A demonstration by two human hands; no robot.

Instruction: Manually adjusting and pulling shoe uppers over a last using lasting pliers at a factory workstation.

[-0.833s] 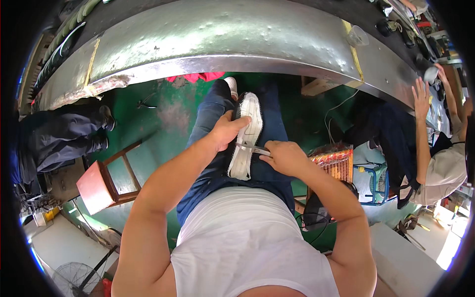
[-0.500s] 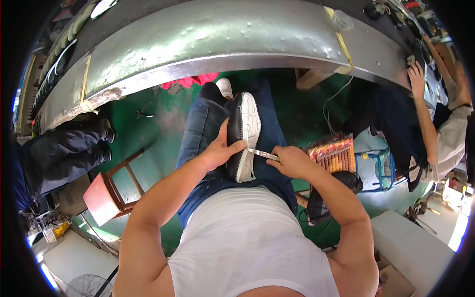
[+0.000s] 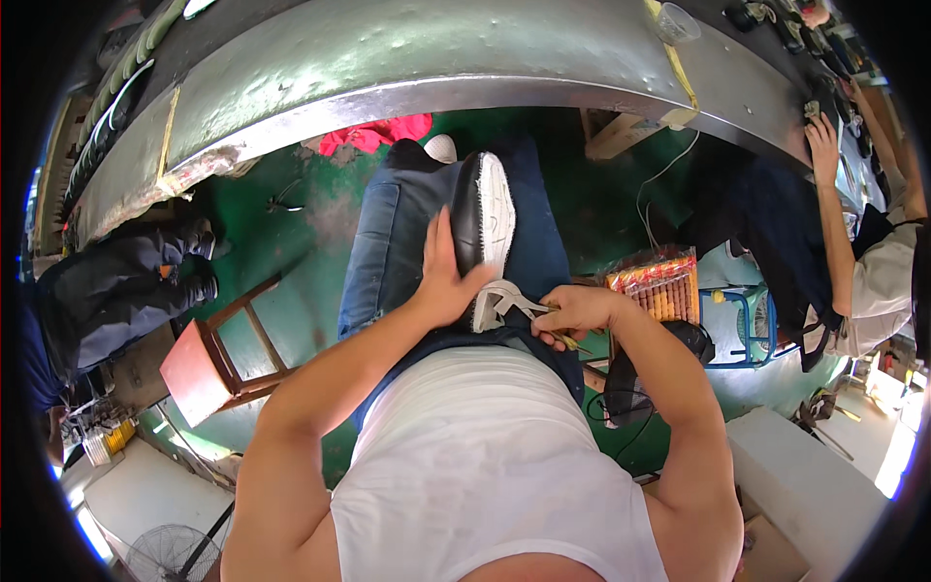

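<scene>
Across my lap lies a black shoe (image 3: 497,209) on its side, toe away from me, its pale bottom with a jagged edge facing right and up. My left hand (image 3: 446,281) holds it near the heel, fingers stretched along the black side and thumb over the bottom. In my right hand (image 3: 574,310) is a pair of lasting pincers (image 3: 521,301) with yellowish handles, closed in my fingers. Their curved metal head lies against the heel end, beside my left thumb. My left palm hides part of the shoe's side.
Ahead runs a metal-covered bench (image 3: 436,58) with a clear plastic cup (image 3: 677,23) near its edge. A wooden stool (image 3: 204,373) stands left, and a pack of brown sticks (image 3: 659,291) right. Another tool (image 3: 283,200) lies on the green floor. People are on both sides.
The pincers have turned and moved down to the heel end, their broad head now showing. My left hand has shifted nearer the heel and its fingers have straightened.
</scene>
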